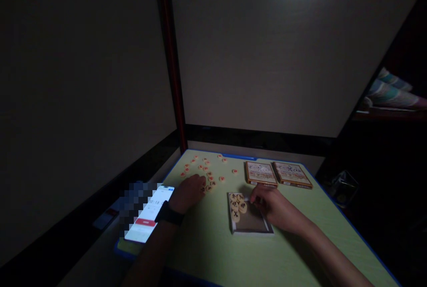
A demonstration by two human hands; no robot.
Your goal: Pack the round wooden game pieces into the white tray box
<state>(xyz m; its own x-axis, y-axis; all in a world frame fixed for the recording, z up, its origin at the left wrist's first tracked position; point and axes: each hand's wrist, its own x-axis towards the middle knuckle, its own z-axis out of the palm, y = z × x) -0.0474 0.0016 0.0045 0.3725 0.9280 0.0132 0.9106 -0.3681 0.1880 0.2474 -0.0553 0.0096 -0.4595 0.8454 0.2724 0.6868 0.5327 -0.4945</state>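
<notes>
My left hand (190, 193), with a dark watch on the wrist, rests knuckles-up on the green table among several loose round wooden game pieces (205, 169); its fingers are curled over pieces at its tips. My right hand (271, 205) reaches over a shallow open box (250, 227), fingers pinched at its top edge beside several pieces (237, 205) lying inside the box's left part. What the right fingers hold is hidden.
Two flat printed boxes (261, 173) (292, 174) lie side by side at the table's far edge. A lit phone (150, 213) lies at the left edge. The green table (207, 247) has a blue rim. Walls stand close behind; a dark shelf is at right.
</notes>
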